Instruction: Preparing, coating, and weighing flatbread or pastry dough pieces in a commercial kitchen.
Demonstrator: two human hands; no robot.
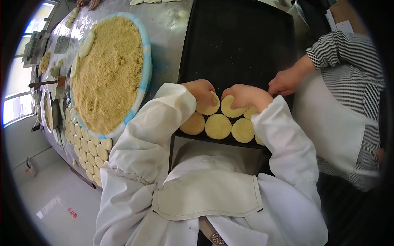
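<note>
Several round flat dough cakes coated in pale crumbs, such as one in the front row [218, 126], lie at the near end of a black baking tray [237, 40]. My left hand [201, 92] has its fingers bent over a coated cake [209, 106] in the second row. Beside it, my right hand [244, 97] rests its fingers on another coated cake [229, 107]; whether either hand grips its cake cannot be told. My right wrist and sleeve partly cover more cakes. To the left, a blue and white basin [147, 61] holds yellowish crumbs [107, 67], with pale uncoated dough rounds [86, 44] at its left edge.
A co-worker's hand [284, 81] touches the tray's right edge, close to my right hand. Many uncoated dough discs [92, 148] lie in rows on the metal table [167, 33] below the basin. Another person's hands [89, 3] show at the far left edge. A wooden-handled tool [46, 83] lies left.
</note>
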